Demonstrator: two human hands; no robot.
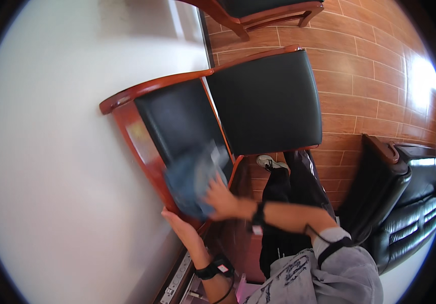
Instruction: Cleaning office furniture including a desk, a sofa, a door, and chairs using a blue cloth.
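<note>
A wooden chair with a black padded backrest [176, 114] and black seat [267, 102] stands beside a white wall. My right hand [220, 195] presses a blurred blue cloth [189, 182] against the lower part of the backrest; its fingers are spread over the cloth, and motion blur hides whether they grip it. At the near end of the chair's reddish wooden top rail [142, 159], my left hand [184, 228] rests with its palm and fingers along the wood, fingers partly hidden behind it.
Another wooden chair [275, 15] stands at the top. A black leather armchair [404, 201] is at the right on the wood-look tile floor [354, 76]. The white wall [70, 152] runs along the left. A power strip [178, 279] lies near my left forearm.
</note>
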